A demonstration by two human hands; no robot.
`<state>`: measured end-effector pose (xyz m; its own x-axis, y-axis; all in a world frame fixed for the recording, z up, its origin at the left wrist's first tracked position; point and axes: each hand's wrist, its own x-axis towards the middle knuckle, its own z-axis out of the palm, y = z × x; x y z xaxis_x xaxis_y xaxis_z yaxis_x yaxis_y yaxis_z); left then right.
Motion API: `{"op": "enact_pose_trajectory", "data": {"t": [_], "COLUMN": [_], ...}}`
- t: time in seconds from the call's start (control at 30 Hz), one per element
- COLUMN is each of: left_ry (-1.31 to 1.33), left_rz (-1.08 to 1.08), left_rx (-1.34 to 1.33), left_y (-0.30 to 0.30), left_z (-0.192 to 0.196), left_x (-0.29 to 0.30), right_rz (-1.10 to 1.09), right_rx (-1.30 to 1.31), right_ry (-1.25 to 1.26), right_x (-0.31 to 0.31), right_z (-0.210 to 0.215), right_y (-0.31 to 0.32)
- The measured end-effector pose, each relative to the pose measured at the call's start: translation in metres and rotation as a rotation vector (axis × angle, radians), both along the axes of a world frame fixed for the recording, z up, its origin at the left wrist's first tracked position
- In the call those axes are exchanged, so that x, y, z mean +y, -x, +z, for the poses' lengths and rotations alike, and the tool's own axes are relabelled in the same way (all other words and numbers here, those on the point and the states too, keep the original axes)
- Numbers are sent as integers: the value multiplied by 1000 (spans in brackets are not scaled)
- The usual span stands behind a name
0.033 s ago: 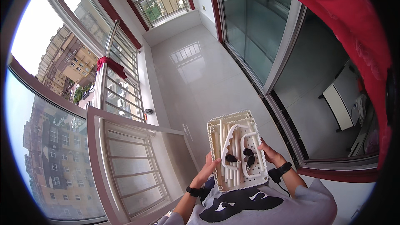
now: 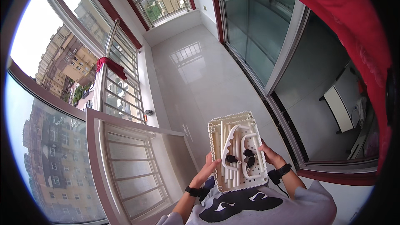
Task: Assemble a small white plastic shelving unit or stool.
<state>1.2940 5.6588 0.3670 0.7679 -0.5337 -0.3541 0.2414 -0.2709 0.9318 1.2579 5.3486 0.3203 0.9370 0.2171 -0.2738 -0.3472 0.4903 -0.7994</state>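
Observation:
A cream-white plastic shelf tray [image 2: 244, 188] with scalloped edges and star-shaped holes is held in front of my body. My left hand [image 2: 207, 168] grips its left edge, the thumb up at the rim. On the opposite edge my right hand [image 2: 271, 154] is closed around the side; its fingers beneath are hidden. Inside the tray lie several white tubes [image 2: 235, 177] side by side. Two curved white handle-like pieces [image 2: 227, 143] rest over them. Several black caster wheels [image 2: 249, 161] sit among these parts.
Pale glossy floor tiles [image 2: 200, 83] stretch ahead. To the left stand an open window sash [image 2: 129, 162] and a metal railing [image 2: 111, 43] with a red cloth [image 2: 110, 66] tied on. Right are a sliding glass door [image 2: 254, 29] and a red curtain [image 2: 350, 12].

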Motion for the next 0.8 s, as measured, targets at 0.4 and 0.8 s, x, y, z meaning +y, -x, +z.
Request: {"op": "enact_pose_trajectory", "data": {"t": [0.4,0.8], "left_ry": [118,98], "left_rz": [113,371], "left_rx": [6,-29], "left_y": [-347,-575], "left_z": [60,123], "left_x": [40,143], "right_rz": [-139,221], "right_rx": [11,-24], "right_ry": [54,203], "right_x": [51,164], "right_z": [64,126], "right_y": [-334,-613]}}
